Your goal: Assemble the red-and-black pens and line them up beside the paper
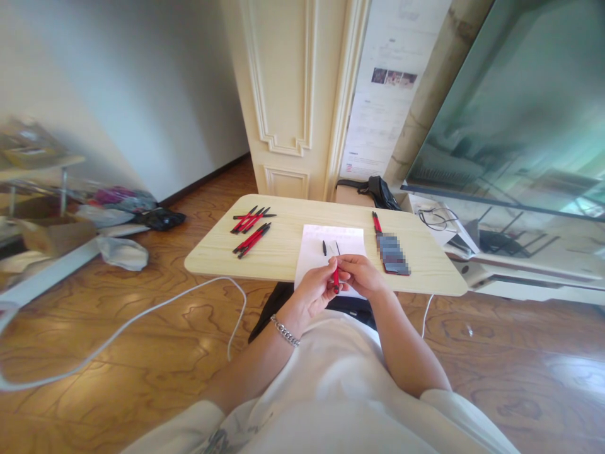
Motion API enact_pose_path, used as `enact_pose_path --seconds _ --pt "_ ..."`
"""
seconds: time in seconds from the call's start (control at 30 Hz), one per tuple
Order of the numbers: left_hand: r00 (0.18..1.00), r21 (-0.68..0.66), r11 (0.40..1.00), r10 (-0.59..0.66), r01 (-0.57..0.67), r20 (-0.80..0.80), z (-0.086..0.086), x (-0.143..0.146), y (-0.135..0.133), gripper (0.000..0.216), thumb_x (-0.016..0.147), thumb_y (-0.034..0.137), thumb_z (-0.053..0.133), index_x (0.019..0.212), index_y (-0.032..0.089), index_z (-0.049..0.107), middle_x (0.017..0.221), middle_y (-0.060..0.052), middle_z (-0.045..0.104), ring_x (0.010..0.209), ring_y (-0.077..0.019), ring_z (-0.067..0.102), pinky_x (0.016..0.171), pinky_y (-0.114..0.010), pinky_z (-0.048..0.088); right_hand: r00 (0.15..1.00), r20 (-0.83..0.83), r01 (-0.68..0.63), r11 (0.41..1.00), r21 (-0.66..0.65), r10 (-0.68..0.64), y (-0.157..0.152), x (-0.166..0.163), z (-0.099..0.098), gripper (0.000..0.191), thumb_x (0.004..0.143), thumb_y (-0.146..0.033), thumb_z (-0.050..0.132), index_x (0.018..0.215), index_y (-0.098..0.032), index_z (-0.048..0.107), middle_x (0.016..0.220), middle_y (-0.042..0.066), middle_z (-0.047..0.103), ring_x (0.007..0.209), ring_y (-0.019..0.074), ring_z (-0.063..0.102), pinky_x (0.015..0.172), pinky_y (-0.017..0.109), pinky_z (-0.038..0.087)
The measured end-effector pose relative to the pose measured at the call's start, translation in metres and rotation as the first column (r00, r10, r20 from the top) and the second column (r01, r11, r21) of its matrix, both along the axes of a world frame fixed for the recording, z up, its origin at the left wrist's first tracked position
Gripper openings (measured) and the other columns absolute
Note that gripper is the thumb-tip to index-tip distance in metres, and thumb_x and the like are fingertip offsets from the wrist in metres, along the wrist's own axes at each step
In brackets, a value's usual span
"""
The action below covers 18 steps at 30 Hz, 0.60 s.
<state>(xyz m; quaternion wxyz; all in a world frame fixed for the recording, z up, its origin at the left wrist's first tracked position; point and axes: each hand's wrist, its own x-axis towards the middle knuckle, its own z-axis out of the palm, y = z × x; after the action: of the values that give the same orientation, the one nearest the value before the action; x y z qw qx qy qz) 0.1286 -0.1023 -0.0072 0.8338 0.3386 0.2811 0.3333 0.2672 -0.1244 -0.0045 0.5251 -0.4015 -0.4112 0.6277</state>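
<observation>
My left hand (316, 291) and my right hand (362, 275) meet over the near edge of a white sheet of paper (331, 244) on a small light wooden table (283, 252). Both hands are closed on one red pen (336, 279), held upright between the fingers. Two small dark pen parts (324, 248) lie on the paper just beyond the hands. A silver bracelet (285, 331) sits on my left wrist.
Several red and black pens (251, 230) lie at the table's left. One more red pen (376, 222) and a phone (394, 255) lie at the right. A white cable (142, 318) runs over the wooden floor. A TV and low stand (520, 252) are at the right.
</observation>
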Motion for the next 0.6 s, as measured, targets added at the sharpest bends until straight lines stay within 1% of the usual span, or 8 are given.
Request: enact_pose_path --seconds 0.17,0.23,0.3,0.4,0.47,0.53,0.57,0.6 --pt "1.0 0.006 1.0 -0.018 0.018 -0.009 -0.001 0.0 0.0 0.039 0.078 0.048 0.069 0.078 0.009 0.066 0.066 -0.007 0.066 0.048 -0.009 0.059 0.047 -0.019 0.048 0.999 -0.033 -0.029 0.999 0.033 0.03 0.002 0.005 -0.004 0.027 0.074 -0.037 0.074 0.086 -0.013 0.068 0.051 -0.003 0.05 0.045 0.0093 0.046 0.044 0.023 0.043" --pt "0.999 0.025 0.999 -0.041 0.041 -0.008 -0.001 -0.001 0.0 0.036 0.077 0.045 0.071 0.08 0.01 0.065 0.067 -0.006 0.066 0.049 -0.0096 0.06 0.047 -0.019 0.048 0.997 -0.056 -0.043 0.998 0.039 0.046 0.003 0.008 -0.005 0.026 0.074 -0.033 0.075 0.089 -0.013 0.068 0.053 -0.002 0.054 0.046 0.0095 0.048 0.044 0.023 0.043" --pt "0.998 0.058 0.996 -0.064 0.065 -0.026 0.0 -0.002 -0.001 0.036 0.077 0.045 0.071 0.081 0.011 0.063 0.068 -0.005 0.065 0.05 -0.0109 0.061 0.046 -0.019 0.046 0.996 -0.079 -0.027 0.999 0.032 0.03 0.004 0.011 -0.005 0.026 0.072 -0.03 0.077 0.09 -0.014 0.068 0.059 0.0 0.059 0.048 0.0094 0.05 0.045 0.022 0.043" --pt "0.995 0.116 0.989 -0.08 0.087 -0.065 0.003 -0.003 -0.003 0.037 0.077 0.048 0.069 0.08 0.012 0.06 0.07 -0.005 0.065 0.052 -0.0124 0.063 0.045 -0.02 0.045 0.993 -0.093 0.077 0.997 0.023 -0.074 0.008 0.017 -0.001 0.026 0.067 -0.027 0.08 0.088 -0.016 0.068 0.068 0.0 0.064 0.054 0.0087 0.055 0.051 0.021 0.045" --pt "0.994 0.143 0.986 -0.081 0.092 -0.08 0.004 -0.004 -0.005 0.037 0.078 0.049 0.068 0.081 0.013 0.058 0.072 -0.006 0.066 0.054 -0.0129 0.063 0.046 -0.021 0.046 0.983 -0.051 0.177 0.983 0.052 -0.175 0.015 0.023 0.003 0.027 0.065 -0.027 0.08 0.087 -0.017 0.068 0.072 0.0 0.065 0.058 0.008 0.056 0.055 0.02 0.046" --pt "0.993 0.147 0.985 -0.076 0.09 -0.094 0.003 -0.004 -0.005 0.037 0.078 0.049 0.068 0.083 0.014 0.057 0.074 -0.006 0.066 0.056 -0.0134 0.064 0.048 -0.022 0.047 0.952 0.068 0.288 0.949 0.126 -0.298 0.027 0.033 0.006 0.027 0.065 -0.03 0.079 0.087 -0.017 0.068 0.073 0.0 0.064 0.059 0.0079 0.056 0.056 0.02 0.045" --pt "0.992 0.145 0.986 -0.072 0.086 -0.099 0.002 -0.004 -0.005 0.037 0.079 0.049 0.067 0.083 0.014 0.057 0.075 -0.006 0.066 0.056 -0.0136 0.064 0.048 -0.022 0.048 0.919 0.157 0.336 0.926 0.173 -0.362 0.035 0.038 0.007 0.027 0.066 -0.031 0.078 0.087 -0.017 0.068 0.072 0.0 0.064 0.058 0.0083 0.055 0.055 0.021 0.044" --pt "0.993 0.143 0.986 -0.067 0.081 -0.102 0.002 -0.004 -0.004 0.036 0.079 0.049 0.067 0.083 0.015 0.056 0.075 -0.006 0.066 0.056 -0.0135 0.063 0.049 -0.023 0.048 0.862 0.261 0.383 0.895 0.227 -0.435 0.043 0.044 0.007 0.027 0.067 -0.032 0.077 0.087 -0.016 0.068 0.069 0.0 0.064 0.057 0.009 0.054 0.054 0.021 0.044"
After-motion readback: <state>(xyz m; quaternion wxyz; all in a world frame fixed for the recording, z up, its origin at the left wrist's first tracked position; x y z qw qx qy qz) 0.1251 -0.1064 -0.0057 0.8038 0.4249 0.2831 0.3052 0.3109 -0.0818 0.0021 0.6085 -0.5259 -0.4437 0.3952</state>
